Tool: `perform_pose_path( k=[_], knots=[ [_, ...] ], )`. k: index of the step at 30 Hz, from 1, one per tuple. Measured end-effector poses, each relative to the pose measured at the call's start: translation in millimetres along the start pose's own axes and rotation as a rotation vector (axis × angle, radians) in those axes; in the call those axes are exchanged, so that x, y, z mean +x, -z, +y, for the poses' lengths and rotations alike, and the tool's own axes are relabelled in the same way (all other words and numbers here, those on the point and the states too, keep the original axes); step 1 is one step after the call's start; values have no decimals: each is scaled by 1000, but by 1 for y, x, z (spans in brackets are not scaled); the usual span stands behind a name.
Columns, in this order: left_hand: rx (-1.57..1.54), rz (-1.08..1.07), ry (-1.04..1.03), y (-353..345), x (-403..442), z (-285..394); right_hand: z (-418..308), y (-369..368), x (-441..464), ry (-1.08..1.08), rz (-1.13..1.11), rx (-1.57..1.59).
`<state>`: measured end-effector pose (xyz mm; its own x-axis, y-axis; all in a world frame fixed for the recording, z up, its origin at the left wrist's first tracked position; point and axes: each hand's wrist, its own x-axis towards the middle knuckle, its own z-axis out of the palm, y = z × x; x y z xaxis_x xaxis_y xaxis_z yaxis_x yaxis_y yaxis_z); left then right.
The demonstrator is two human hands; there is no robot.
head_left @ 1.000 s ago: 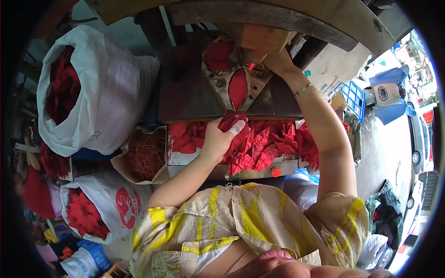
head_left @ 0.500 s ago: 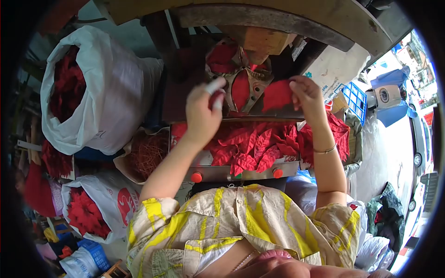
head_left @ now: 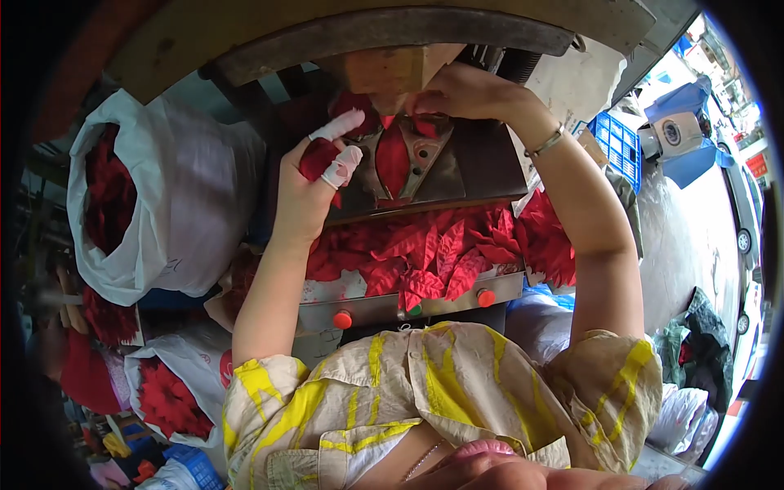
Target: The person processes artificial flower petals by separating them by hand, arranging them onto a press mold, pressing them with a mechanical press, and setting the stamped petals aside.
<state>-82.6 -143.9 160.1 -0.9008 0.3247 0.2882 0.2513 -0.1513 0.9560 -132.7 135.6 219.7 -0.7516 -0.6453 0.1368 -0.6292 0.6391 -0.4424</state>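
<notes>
A metal mould (head_left: pixel 429 155) with leaf-shaped openings lies on the dark plate of a machine, and a red cloth piece (head_left: pixel 393 163) fills its middle opening. My right hand (head_left: pixel 469 94) reaches over the mould's far right side, below the machine's head. Its bent fingertips are at another red cloth piece (head_left: pixel 425 126), partly hidden by the fingers. Left of the mould, my left hand (head_left: pixel 306 175) is raised, with white wraps on the thumb and a finger. Dark red cloth (head_left: pixel 317 159) sits between them. More red cloth lies behind that hand.
Red cloth leaves (head_left: pixel 433 249) are heaped along the machine's front, above a metal panel with red buttons (head_left: pixel 342 319). A wooden block (head_left: pixel 384 73) hangs low over the mould. White sacks (head_left: pixel 196 188) of red cloth flowers stand left; a blue crate (head_left: pixel 616 151) is at right.
My right hand has carried a red cloth piece forward and left onto the mould. My left hand has drawn back to the left of it. The camera view has shifted slightly.
</notes>
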Motion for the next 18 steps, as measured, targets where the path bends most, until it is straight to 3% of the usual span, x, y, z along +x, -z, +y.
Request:
perform_pose_path(
  k=[2, 4, 6, 7, 10, 13, 14, 15, 16, 18],
  knots=[
    [-309, -168, -34, -4, 6, 9, -2, -3, 4, -10, 0, 44],
    [-308, -192, -24, -8, 13, 12, 5, -10, 5, -224, -46, 290],
    [-351, -285, -40, -11, 21, 12, 17, -26, -3, -150, 38, 219],
    [-352, -288, -38, -15, 23, 14, 23, -35, -6, -71, 117, 146],
    [-353, -228, -22, -23, 27, 14, 38, -52, -14, -107, 227, 278],
    [-261, -151, 2, -20, 39, 5, 38, -46, -22, -112, 334, 191],
    [130, 54, -119, -16, 45, 3, 33, -45, -22, -110, 331, 189],
    [522, 265, -234, -8, 51, -1, 26, -47, -22, -227, 378, 383],
    [818, 269, -224, 14, 58, -7, 18, -47, -21, -342, 421, 577],
    [1075, 299, -189, 30, 55, -6, -8, -41, -6, -405, 537, 748]
  ],
)
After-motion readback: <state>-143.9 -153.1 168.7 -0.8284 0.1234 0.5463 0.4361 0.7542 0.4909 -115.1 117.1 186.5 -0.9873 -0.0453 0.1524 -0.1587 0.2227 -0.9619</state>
